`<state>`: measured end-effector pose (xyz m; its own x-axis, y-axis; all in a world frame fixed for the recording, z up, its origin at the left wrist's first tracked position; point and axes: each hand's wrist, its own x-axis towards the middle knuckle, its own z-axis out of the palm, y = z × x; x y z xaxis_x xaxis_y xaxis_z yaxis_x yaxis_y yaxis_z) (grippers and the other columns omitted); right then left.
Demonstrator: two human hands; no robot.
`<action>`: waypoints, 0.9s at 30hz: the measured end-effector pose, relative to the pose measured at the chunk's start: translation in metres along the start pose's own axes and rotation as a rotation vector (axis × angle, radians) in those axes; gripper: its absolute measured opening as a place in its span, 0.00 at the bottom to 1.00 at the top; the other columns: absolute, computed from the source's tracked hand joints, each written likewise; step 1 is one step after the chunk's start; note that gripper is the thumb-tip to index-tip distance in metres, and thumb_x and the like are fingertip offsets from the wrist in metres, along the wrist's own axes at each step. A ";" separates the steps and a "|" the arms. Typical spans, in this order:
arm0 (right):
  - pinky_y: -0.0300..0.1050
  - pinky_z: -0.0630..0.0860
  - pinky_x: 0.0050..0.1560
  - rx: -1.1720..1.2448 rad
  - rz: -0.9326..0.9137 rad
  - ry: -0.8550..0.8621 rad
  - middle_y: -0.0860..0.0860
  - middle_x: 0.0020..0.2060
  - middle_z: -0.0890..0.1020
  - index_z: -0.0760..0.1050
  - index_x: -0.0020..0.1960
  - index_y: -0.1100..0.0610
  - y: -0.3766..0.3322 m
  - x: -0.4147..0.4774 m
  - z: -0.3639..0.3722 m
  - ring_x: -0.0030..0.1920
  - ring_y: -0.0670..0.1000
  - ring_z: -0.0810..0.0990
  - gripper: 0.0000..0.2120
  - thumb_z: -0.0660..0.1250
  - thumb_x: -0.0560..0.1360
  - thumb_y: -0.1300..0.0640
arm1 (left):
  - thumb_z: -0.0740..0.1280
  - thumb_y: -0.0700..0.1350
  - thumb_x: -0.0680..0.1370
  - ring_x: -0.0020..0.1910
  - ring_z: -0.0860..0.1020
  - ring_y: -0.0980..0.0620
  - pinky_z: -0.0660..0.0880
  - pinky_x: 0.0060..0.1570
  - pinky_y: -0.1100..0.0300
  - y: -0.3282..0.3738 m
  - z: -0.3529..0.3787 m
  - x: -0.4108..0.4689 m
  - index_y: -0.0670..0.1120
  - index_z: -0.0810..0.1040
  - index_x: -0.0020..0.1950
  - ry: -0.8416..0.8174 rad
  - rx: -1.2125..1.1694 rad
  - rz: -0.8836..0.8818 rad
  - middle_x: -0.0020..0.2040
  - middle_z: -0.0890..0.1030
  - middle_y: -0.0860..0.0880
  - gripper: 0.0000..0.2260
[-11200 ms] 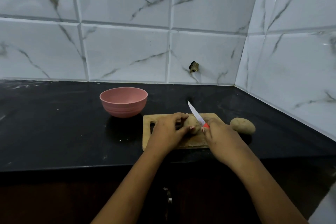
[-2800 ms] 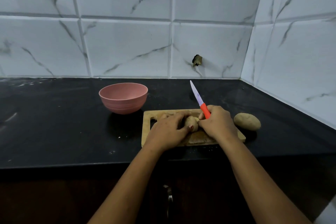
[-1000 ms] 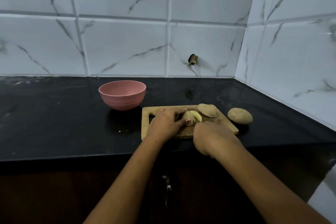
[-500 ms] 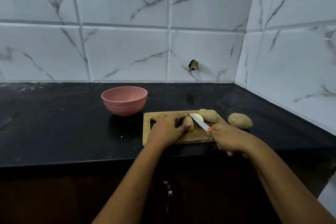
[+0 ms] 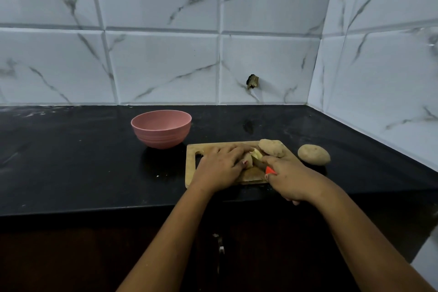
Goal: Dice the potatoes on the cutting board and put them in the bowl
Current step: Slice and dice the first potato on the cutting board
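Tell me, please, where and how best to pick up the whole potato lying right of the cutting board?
Grip the whole potato across its narrow middle, coming from above. It lies flat on the counter, an oval with its long axis roughly left to right, so a grasp spans the short width. It sits apart from the cutting board, so both flanks look free.

I could read nothing there. No words, labels, brands or numbers showed on the bowl (image 5: 161,129), the board (image 5: 190,173), the knife (image 5: 269,170) or the wall tiles (image 5: 166,66).
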<state>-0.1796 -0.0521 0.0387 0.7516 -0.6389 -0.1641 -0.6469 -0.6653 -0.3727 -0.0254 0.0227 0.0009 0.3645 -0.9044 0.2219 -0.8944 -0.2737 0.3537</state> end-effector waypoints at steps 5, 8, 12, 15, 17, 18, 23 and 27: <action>0.40 0.73 0.28 0.029 -0.041 -0.041 0.51 0.35 0.75 0.52 0.77 0.39 0.003 -0.004 -0.006 0.27 0.46 0.73 0.29 0.53 0.81 0.59 | 0.48 0.56 0.83 0.74 0.56 0.45 0.56 0.69 0.45 0.004 0.002 -0.002 0.66 0.58 0.73 -0.040 0.065 -0.021 0.78 0.55 0.54 0.18; 0.39 0.73 0.29 0.035 -0.032 -0.043 0.51 0.33 0.77 0.53 0.77 0.39 0.004 -0.007 -0.008 0.26 0.46 0.72 0.29 0.54 0.80 0.60 | 0.47 0.56 0.83 0.75 0.55 0.45 0.55 0.70 0.46 0.005 0.002 -0.002 0.66 0.56 0.74 -0.044 0.087 -0.035 0.79 0.52 0.53 0.18; 0.39 0.72 0.32 0.065 -0.027 -0.022 0.50 0.28 0.75 0.52 0.77 0.41 0.007 -0.015 -0.014 0.27 0.46 0.73 0.27 0.54 0.81 0.58 | 0.49 0.57 0.83 0.75 0.57 0.46 0.58 0.70 0.47 0.004 0.003 -0.002 0.61 0.54 0.76 -0.016 0.069 -0.039 0.78 0.56 0.52 0.21; 0.41 0.70 0.34 0.127 -0.041 0.068 0.49 0.33 0.73 0.59 0.74 0.46 0.005 -0.015 -0.013 0.30 0.47 0.73 0.22 0.54 0.82 0.56 | 0.56 0.56 0.81 0.70 0.65 0.50 0.64 0.65 0.51 0.001 0.001 -0.002 0.56 0.60 0.74 0.080 -0.051 -0.051 0.72 0.68 0.52 0.21; 0.43 0.69 0.36 0.157 -0.053 0.145 0.49 0.37 0.72 0.65 0.67 0.52 0.003 -0.012 -0.009 0.34 0.47 0.72 0.14 0.55 0.81 0.55 | 0.60 0.56 0.80 0.66 0.69 0.52 0.67 0.61 0.54 0.000 0.000 -0.003 0.55 0.66 0.71 0.119 -0.116 -0.063 0.68 0.73 0.53 0.20; 0.43 0.69 0.36 0.162 -0.056 0.162 0.49 0.37 0.73 0.68 0.61 0.55 0.001 -0.011 -0.006 0.34 0.48 0.72 0.10 0.56 0.81 0.55 | 0.61 0.56 0.79 0.65 0.70 0.54 0.67 0.60 0.55 0.000 0.000 -0.003 0.56 0.68 0.70 0.131 -0.135 -0.066 0.66 0.74 0.54 0.19; 0.43 0.67 0.34 0.053 -0.023 0.182 0.50 0.36 0.74 0.70 0.40 0.54 -0.012 -0.004 0.006 0.35 0.48 0.72 0.14 0.53 0.82 0.54 | 0.62 0.53 0.79 0.60 0.74 0.56 0.72 0.57 0.55 0.001 -0.001 -0.005 0.57 0.72 0.67 0.159 -0.225 -0.063 0.60 0.78 0.55 0.16; 0.49 0.75 0.41 0.050 0.017 0.130 0.53 0.40 0.78 0.74 0.48 0.57 -0.019 -0.005 0.006 0.41 0.52 0.78 0.13 0.52 0.83 0.55 | 0.63 0.52 0.79 0.54 0.76 0.56 0.74 0.54 0.56 0.001 -0.003 -0.005 0.55 0.74 0.66 0.151 -0.234 -0.062 0.56 0.80 0.53 0.15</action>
<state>-0.1702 -0.0333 0.0409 0.7153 -0.6969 -0.0523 -0.6500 -0.6359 -0.4161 -0.0272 0.0276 0.0027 0.4666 -0.8244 0.3204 -0.7917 -0.2277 0.5669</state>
